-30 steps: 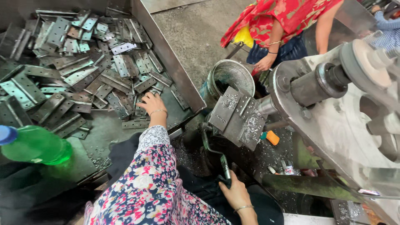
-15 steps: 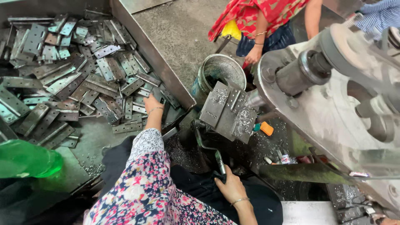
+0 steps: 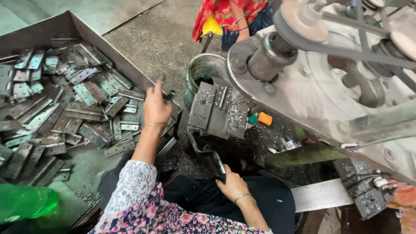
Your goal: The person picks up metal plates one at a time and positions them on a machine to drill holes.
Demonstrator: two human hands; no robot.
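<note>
My left hand [image 3: 156, 108] is raised over the near right corner of a grey metal tray [image 3: 108, 52] holding several flat, hinge-like steel plates [image 3: 82, 112]. Its fingers pinch what looks like one small plate [image 3: 160, 80] at the tips. My right hand [image 3: 232, 185] is closed around the dark handle of a bent metal lever [image 3: 207, 152], which leads up to the press's steel die block [image 3: 217, 111]. Metal filings cover the block and the floor beneath it.
A large belt-driven flywheel machine [image 3: 329, 82] fills the right side. A metal bucket [image 3: 203, 69] stands behind the die block. A person in red [image 3: 225, 17] sits beyond it. A green bottle [image 3: 24, 201] lies at lower left, and an orange piece [image 3: 265, 118] sits near the block.
My left hand has lifted off the pile of plates and moved right toward the tray's corner. My right hand stays on the lever handle. The view has shifted closer to the machine.
</note>
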